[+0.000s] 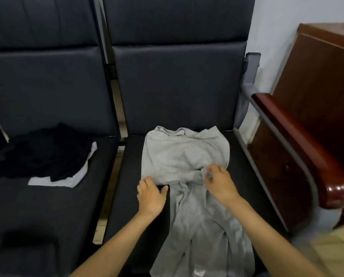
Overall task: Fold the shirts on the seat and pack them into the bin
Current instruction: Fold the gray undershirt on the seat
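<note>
1. A grey shirt (179, 152) is lying on the right seat (247, 176) of a pair of dark padded seats. Its collar is pointing toward the backrest, and its lower part is trailing in rumpled folds toward the viewer, down to the bottom edge of the view.
2. The person's left hand (151, 194) is resting palm down at the shirt's left edge, about halfway along the garment. Its thumb (164, 190) is spreading away from the fingers over the dark seat, and its fingertips (146, 179) are touching the grey cloth. Whether they are gripping it I cannot tell.
3. The right hand (219, 182) is sitting on the shirt's right side, level with the left hand. Its fingers are curling together and pinching a bunched fold of the grey cloth – this part is blurred.
4. Both bare forearms are reaching in from the bottom of the view.
5. On the left seat (57, 206) a loose heap of black clothing (43, 154) is lying well apart from the grey shirt, with a white garment (67, 179) showing from under its near right side.
6. A glossy wooden armrest (307, 148) is running along the right seat's outer side. Beyond it a brown wooden cabinet (317, 76) is standing against a white wall (277, 17).
</note>
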Demonstrator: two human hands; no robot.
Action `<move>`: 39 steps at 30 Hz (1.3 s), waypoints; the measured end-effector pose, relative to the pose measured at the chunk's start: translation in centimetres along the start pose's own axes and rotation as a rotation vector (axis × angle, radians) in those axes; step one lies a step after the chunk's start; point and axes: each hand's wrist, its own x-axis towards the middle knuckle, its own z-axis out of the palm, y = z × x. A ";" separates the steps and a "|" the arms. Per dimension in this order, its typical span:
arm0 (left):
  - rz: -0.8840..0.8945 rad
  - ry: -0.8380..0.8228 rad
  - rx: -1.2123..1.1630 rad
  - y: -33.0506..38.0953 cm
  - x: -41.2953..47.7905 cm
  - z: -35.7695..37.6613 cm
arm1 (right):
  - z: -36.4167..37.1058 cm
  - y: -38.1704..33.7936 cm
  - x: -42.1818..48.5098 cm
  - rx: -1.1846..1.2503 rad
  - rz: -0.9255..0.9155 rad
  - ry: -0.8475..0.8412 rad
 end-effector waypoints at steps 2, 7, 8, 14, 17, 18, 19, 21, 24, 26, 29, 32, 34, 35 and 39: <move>0.023 -0.044 0.056 -0.9 -2.4 0.5 | 0.7 0.2 -3.0 -0.060 0.013 0.072; 0.254 -0.094 0.205 -2.6 -6.4 0.7 | 1.1 2.0 -6.8 -0.061 0.105 -0.035; 0.256 -0.088 0.194 -2.7 -6.7 0.5 | 1.0 2.6 -6.9 -0.060 0.109 -0.056; 0.070 0.015 -0.012 -4.0 -7.0 -2.1 | 1.6 3.5 -6.9 -0.315 0.012 0.022; -0.047 -0.047 0.024 -4.3 -6.6 -3.3 | 1.0 2.8 -6.6 0.112 0.076 0.055; -0.058 -0.069 0.073 -4.3 -6.5 -3.5 | 0.3 2.5 -6.4 0.334 0.152 0.065; -0.053 -0.086 0.120 -4.1 -6.7 -3.5 | -0.4 2.3 -6.2 0.539 0.242 0.093; 0.062 -0.066 0.117 -3.8 -7.1 -2.8 | -1.5 2.8 -5.9 0.710 0.445 0.131; 0.485 -0.064 0.200 -4.2 -7.7 -0.1 | -2.1 4.3 -6.1 0.214 0.514 0.109; 0.733 -0.020 0.341 -4.7 -7.5 1.2 | -1.9 5.1 -6.2 -0.093 0.458 0.126; 0.739 0.081 0.359 -4.4 -7.1 0.9 | -1.4 5.2 -6.0 -0.168 0.272 0.188; 0.599 0.175 0.286 -3.6 -6.8 -0.3 | -0.5 4.4 -6.2 -0.242 0.018 0.154; 0.570 0.219 0.255 -3.4 -6.0 -0.6 | 0.2 3.7 -6.2 -0.342 -0.061 0.108; 0.586 0.220 0.251 -3.3 -5.4 -0.8 | 0.6 3.4 -6.0 -0.328 -0.087 0.053; 0.557 -0.083 0.460 -2.1 -2.5 -1.1 | 1.6 2.4 -5.4 -0.401 -0.100 -0.136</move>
